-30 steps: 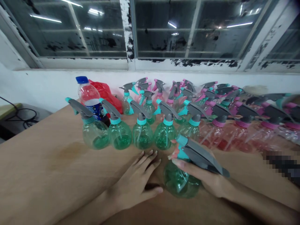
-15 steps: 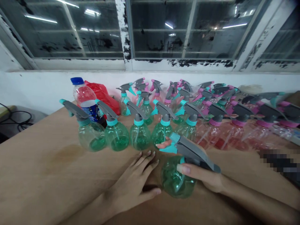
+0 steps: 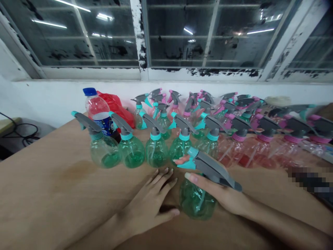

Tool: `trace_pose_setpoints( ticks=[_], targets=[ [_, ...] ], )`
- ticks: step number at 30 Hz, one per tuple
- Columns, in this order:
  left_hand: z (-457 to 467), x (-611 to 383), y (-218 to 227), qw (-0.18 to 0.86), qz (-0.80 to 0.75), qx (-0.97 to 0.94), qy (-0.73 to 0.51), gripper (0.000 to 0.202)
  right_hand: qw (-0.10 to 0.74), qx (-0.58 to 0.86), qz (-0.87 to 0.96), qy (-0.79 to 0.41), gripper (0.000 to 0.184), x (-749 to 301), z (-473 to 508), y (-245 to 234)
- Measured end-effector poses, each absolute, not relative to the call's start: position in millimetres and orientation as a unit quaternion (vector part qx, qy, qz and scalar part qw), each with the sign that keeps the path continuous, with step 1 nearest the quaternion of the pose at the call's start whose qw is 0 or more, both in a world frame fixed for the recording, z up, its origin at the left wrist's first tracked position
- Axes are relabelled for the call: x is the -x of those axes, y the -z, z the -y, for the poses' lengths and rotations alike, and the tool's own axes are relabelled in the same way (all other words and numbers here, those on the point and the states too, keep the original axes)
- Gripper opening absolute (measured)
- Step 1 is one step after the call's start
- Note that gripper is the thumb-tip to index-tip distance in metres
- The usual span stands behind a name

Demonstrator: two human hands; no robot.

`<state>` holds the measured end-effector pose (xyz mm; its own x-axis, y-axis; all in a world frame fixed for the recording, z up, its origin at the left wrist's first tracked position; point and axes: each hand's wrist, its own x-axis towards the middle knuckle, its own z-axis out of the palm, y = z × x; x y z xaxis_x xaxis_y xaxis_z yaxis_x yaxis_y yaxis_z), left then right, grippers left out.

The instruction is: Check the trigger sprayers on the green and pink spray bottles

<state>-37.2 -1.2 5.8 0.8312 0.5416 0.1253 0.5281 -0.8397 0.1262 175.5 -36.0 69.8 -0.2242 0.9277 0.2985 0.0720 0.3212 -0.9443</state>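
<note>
My right hand point(image 3: 221, 192) is wrapped round the neck of a green spray bottle point(image 3: 196, 203) with a grey and turquoise trigger head. Its thumb lies across the near side of the neck, and a fingertip shows behind the trigger. The bottle tilts slightly, its nozzle pointing left. Just left of it my left hand point(image 3: 148, 205) rests palm down on the wooden table point(image 3: 59, 208), fingers spread, holding nothing. Beyond the hands stands a row of green spray bottles point(image 3: 132, 154) with turquoise collars, partly filled with green liquid.
Pink spray bottles point(image 3: 243, 156) continue the row to the right, with several more behind. A drink bottle with a blue cap point(image 3: 90, 91) and a red plastic bag point(image 3: 113, 104) stand at the back left. A blurred dark object point(image 3: 312, 184) lies at the right. Windows rise behind.
My right thumb has shifted left and up across the bottle's neck. The held bottle and my left hand stay nearly in place; the view has shifted slightly.
</note>
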Motion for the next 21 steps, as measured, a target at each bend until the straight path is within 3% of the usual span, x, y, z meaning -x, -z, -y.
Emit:
trace_pose_setpoints(
  ticks=[9, 13, 21],
  targets=[
    [1, 37, -5, 0.059, -0.277, -0.955, -0.088, 0.068, 0.511, 0.425, 0.646, -0.377, 0.014, -177, 37, -61],
    [1, 37, -7, 0.056, -0.281, -0.955, -0.077, 0.068, 0.512, 0.405, 0.641, -0.403, 0.013, -179, 36, -61],
    [1, 37, -7, 0.045, -0.280, -0.956, -0.069, 0.066, 0.500, 0.406, 0.667, -0.375, 0.030, -179, 33, -63]
  ],
)
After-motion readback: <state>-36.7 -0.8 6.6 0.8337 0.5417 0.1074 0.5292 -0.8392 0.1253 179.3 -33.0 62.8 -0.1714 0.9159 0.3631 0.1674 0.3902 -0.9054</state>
